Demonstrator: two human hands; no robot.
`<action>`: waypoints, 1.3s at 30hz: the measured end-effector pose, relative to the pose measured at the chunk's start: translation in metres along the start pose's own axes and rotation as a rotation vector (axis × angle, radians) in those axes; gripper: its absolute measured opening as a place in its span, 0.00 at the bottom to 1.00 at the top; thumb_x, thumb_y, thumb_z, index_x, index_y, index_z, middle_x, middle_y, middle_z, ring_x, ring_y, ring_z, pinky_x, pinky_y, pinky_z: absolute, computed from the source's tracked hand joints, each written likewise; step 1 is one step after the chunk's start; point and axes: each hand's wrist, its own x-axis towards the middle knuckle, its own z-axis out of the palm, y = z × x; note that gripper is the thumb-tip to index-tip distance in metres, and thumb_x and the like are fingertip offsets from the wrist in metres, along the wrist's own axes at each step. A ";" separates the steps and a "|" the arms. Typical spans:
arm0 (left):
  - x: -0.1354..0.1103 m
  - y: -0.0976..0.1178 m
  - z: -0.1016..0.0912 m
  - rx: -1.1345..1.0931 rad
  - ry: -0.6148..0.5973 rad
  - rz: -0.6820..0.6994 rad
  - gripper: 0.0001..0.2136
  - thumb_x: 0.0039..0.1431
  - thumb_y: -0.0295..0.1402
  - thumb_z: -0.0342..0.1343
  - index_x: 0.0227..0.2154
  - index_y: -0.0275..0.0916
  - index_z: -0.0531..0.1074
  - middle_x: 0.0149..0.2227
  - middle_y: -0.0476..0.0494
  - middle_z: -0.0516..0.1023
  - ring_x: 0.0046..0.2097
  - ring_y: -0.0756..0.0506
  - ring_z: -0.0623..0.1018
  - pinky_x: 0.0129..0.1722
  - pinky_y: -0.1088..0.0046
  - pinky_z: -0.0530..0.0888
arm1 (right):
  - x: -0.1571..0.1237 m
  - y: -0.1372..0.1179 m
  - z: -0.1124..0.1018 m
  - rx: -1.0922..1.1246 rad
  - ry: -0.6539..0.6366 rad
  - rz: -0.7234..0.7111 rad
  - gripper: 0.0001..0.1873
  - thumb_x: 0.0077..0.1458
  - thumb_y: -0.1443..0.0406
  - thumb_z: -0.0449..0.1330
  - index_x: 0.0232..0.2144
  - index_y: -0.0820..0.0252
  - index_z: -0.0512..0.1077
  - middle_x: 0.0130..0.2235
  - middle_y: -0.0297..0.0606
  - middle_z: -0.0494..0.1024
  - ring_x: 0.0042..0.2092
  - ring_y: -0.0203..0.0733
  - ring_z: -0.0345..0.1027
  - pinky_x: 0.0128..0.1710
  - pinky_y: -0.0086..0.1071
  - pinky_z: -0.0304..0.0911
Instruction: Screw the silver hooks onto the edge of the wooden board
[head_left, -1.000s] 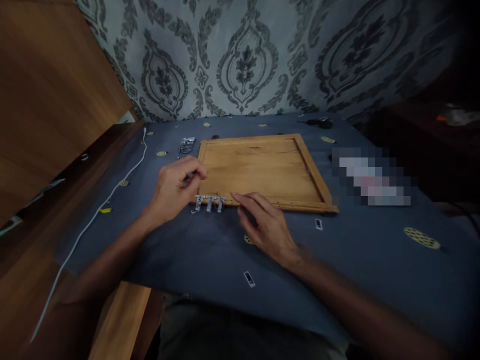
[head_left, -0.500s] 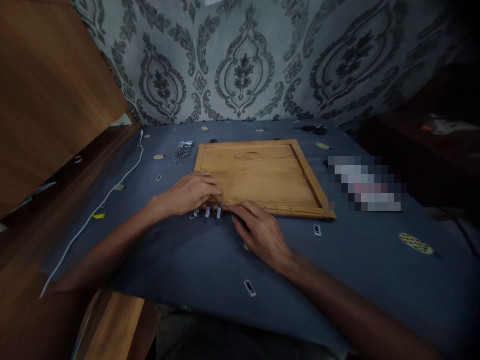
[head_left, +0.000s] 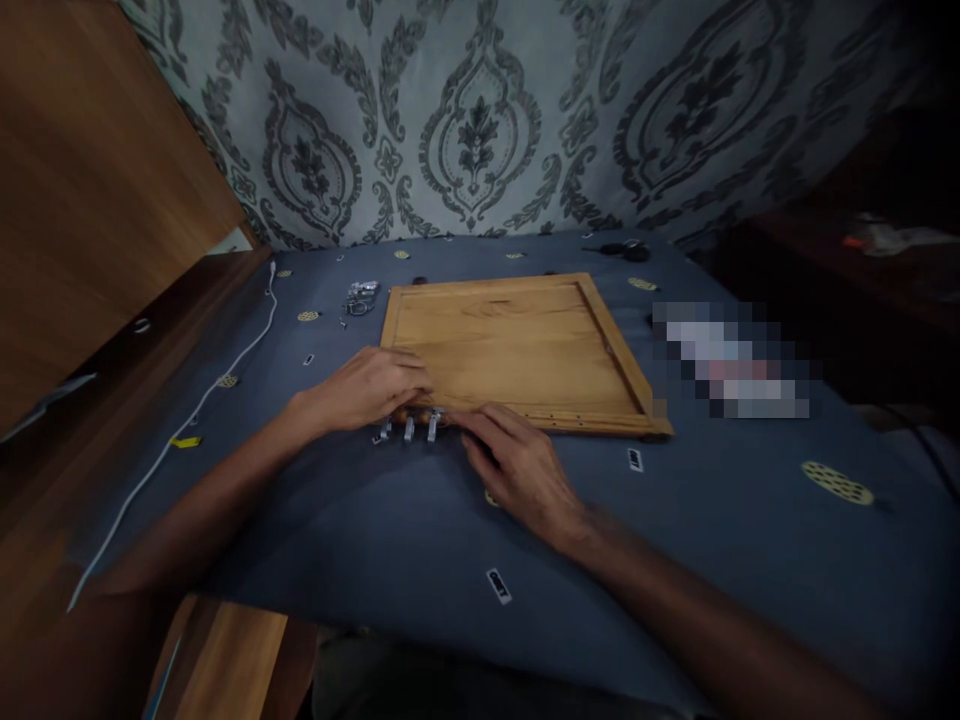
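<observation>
A shallow wooden panel with a raised frame (head_left: 510,340) lies flat on the blue cloth. Three small silver metal pieces, like hooks or clips (head_left: 409,429), stick out from the left part of its near rail. My left hand (head_left: 373,388) rests over that near left edge, fingers bent together and closed, their tips hidden behind the metal pieces. From the right, my right hand (head_left: 521,465) reaches in with its index finger at the rail beside the rightmost silver piece. Its fingers are drawn in; anything small between them is hidden.
Behind the panel's left corner lies a small pile of silver hardware (head_left: 361,297). A dark-handled tool (head_left: 626,250) sits at the back right. One blurred-out object (head_left: 735,360) lies right of the panel. A white cable (head_left: 217,385) runs along the left side, near a yellow tag (head_left: 186,441).
The view has shifted slightly. Both hands stay at the near rail in almost the same pose, and the panel and silver pieces keep their places.
</observation>
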 end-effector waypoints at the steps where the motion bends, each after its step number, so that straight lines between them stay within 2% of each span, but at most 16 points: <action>1: 0.000 0.001 -0.001 -0.014 0.005 -0.011 0.12 0.69 0.29 0.47 0.37 0.38 0.76 0.36 0.44 0.78 0.40 0.46 0.77 0.39 0.72 0.70 | 0.000 0.000 0.000 0.003 0.005 -0.002 0.18 0.65 0.72 0.51 0.52 0.56 0.72 0.41 0.42 0.79 0.43 0.48 0.75 0.44 0.43 0.73; 6: 0.005 0.008 -0.006 -0.126 0.032 -0.088 0.11 0.69 0.29 0.46 0.39 0.36 0.74 0.38 0.43 0.78 0.41 0.45 0.76 0.41 0.70 0.69 | 0.000 0.000 -0.002 -0.001 0.038 -0.025 0.22 0.65 0.72 0.50 0.58 0.55 0.68 0.42 0.42 0.79 0.43 0.48 0.75 0.43 0.43 0.73; 12: 0.009 0.018 -0.012 -0.368 0.059 -0.138 0.06 0.64 0.28 0.53 0.34 0.36 0.74 0.30 0.50 0.78 0.32 0.52 0.75 0.33 0.77 0.67 | 0.001 -0.001 -0.007 -0.001 0.068 -0.031 0.15 0.67 0.69 0.52 0.51 0.56 0.73 0.40 0.42 0.79 0.42 0.47 0.75 0.44 0.41 0.73; 17: 0.014 0.027 -0.007 -0.562 0.180 -0.196 0.06 0.63 0.31 0.54 0.34 0.35 0.74 0.32 0.48 0.79 0.34 0.52 0.77 0.35 0.78 0.70 | 0.003 -0.007 -0.010 0.038 0.083 -0.033 0.13 0.67 0.68 0.54 0.51 0.57 0.72 0.40 0.41 0.80 0.40 0.45 0.76 0.41 0.38 0.72; 22: 0.018 0.038 0.004 -0.733 0.233 -0.237 0.06 0.62 0.32 0.56 0.33 0.35 0.73 0.32 0.47 0.79 0.34 0.51 0.78 0.33 0.79 0.72 | 0.004 -0.010 -0.012 0.076 0.105 -0.039 0.09 0.67 0.68 0.55 0.40 0.58 0.76 0.32 0.38 0.78 0.33 0.41 0.74 0.34 0.33 0.70; 24: 0.013 0.039 0.002 -0.762 0.244 -0.258 0.07 0.63 0.34 0.56 0.37 0.35 0.74 0.34 0.46 0.80 0.36 0.50 0.79 0.34 0.78 0.73 | 0.003 -0.011 -0.015 0.130 0.075 0.017 0.11 0.67 0.66 0.54 0.36 0.57 0.76 0.31 0.37 0.78 0.33 0.40 0.74 0.33 0.33 0.69; 26: 0.004 0.036 -0.001 -0.714 0.243 -0.284 0.11 0.64 0.37 0.56 0.44 0.37 0.73 0.39 0.44 0.81 0.40 0.49 0.80 0.38 0.75 0.74 | 0.002 -0.014 -0.018 0.211 0.040 0.118 0.12 0.67 0.63 0.55 0.35 0.56 0.77 0.32 0.37 0.80 0.34 0.41 0.75 0.34 0.34 0.69; 28: -0.009 0.032 -0.004 -0.568 0.196 -0.294 0.15 0.65 0.41 0.57 0.50 0.39 0.71 0.44 0.43 0.80 0.45 0.46 0.79 0.44 0.70 0.74 | 0.000 -0.016 -0.019 0.310 0.017 0.239 0.14 0.67 0.60 0.55 0.34 0.55 0.78 0.32 0.37 0.81 0.33 0.42 0.75 0.34 0.34 0.69; 33: -0.029 0.029 0.006 -0.200 0.000 -0.232 0.28 0.55 0.54 0.64 0.51 0.39 0.70 0.49 0.40 0.75 0.53 0.38 0.72 0.52 0.60 0.71 | -0.004 -0.023 -0.014 0.563 -0.018 0.506 0.19 0.64 0.52 0.56 0.30 0.56 0.78 0.27 0.36 0.81 0.27 0.40 0.73 0.27 0.32 0.67; 39: -0.026 0.036 0.018 -0.058 -0.017 -0.232 0.30 0.55 0.57 0.61 0.49 0.37 0.70 0.48 0.39 0.74 0.51 0.38 0.70 0.53 0.57 0.68 | -0.005 -0.023 -0.009 0.713 -0.019 0.644 0.17 0.59 0.51 0.61 0.29 0.56 0.78 0.25 0.35 0.80 0.26 0.39 0.71 0.24 0.30 0.64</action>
